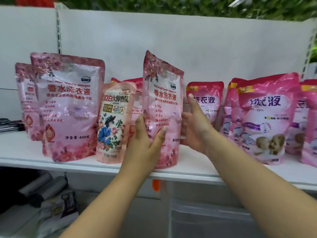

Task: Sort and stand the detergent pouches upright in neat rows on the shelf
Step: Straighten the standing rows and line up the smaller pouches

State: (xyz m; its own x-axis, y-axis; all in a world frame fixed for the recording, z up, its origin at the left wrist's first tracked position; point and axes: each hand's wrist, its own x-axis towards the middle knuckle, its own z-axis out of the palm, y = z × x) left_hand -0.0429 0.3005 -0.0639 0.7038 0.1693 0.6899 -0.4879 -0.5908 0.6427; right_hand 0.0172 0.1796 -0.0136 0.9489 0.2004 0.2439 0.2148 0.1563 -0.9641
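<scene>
Your hands at the white shelf, pale back panel behind, greenery above.
Your left hand grips the upright rose pouch standing at the shelf's front edge; your right hand, fingers straight, touches its far side. More rose pouches stand beyond your left hand, magenta pouches beyond your right.

We see pale pink pouches printed with dark rose florals and red lettering, deeper magenta pouches with purple lettering, and a white shelf.
</scene>
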